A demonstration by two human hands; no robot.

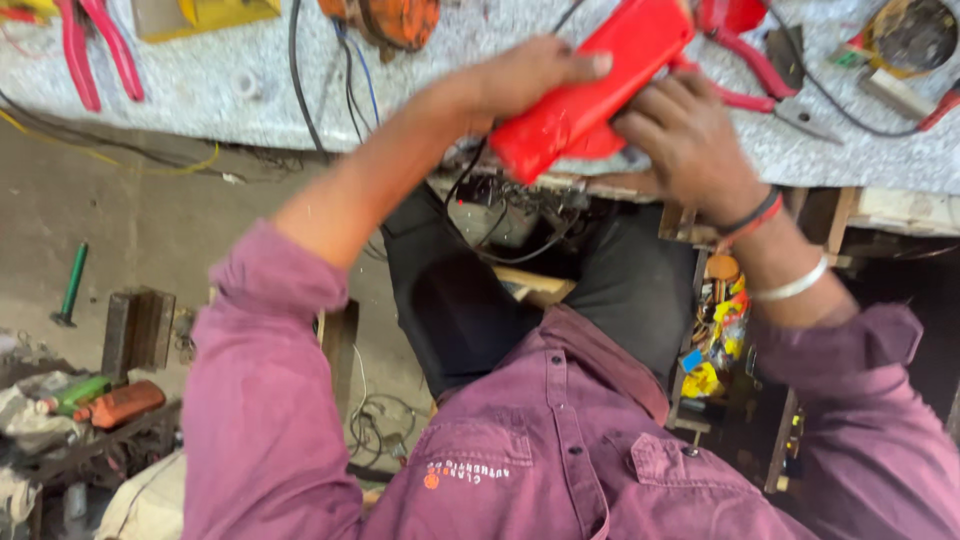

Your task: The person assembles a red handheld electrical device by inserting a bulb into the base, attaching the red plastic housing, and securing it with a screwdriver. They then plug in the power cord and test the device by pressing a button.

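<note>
Speckled grey tabletop (200,90), cluttered workshop | we hold a red plastic casing (590,85) at its edge | left hand (520,75) clasps the top, right hand (685,135) clamps beneath | seems stiff, light, smooth, maybe slippery; best held by its long sides | red pliers (760,70) beside it

Hands: two are seen, the left hand (525,75) and the right hand (685,140).
Red casing (590,85): one is gripped by both hands.
Pliers: two pairs with red handles are counted, one (95,45) at the bench's left end, one (760,75) at its right.
Wristbands: two are worn, a dark band (750,215) and a pale bangle (790,285).
Green-handled tool (72,285): one is seen on the floor.
</note>
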